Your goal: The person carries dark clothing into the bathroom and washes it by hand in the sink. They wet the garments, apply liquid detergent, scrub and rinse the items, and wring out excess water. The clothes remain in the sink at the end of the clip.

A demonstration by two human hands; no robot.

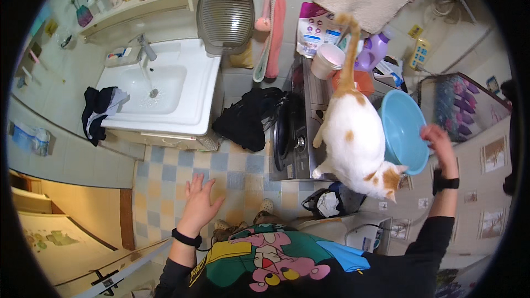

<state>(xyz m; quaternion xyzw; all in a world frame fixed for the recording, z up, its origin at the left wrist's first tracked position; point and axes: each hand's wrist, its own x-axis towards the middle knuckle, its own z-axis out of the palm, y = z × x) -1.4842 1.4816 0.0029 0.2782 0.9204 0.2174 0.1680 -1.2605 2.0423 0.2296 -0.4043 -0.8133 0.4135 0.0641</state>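
My left hand (202,200) is held over the tiled floor, fingers spread, with nothing in it. On the right, my blurred right hand (439,142) is at the outer rim of a light blue plastic basin (403,132). I cannot tell whether its fingers grip the rim. The basin is tilted and looks bare inside. Against its left side stands a white and orange cat (354,136), on top of a dark front-loading washing machine (304,149). The cat's head points towards me, and its tail rises among the bottles at the back.
Water runs from the tap (147,47) into a white washbasin (165,91). Dark clothing (97,111) hangs over its left corner. A black garment heap (252,118) sits beside the machine. Behind the cat are a purple detergent bottle (372,51), a lidded tub (327,61) and a pouch (312,29).
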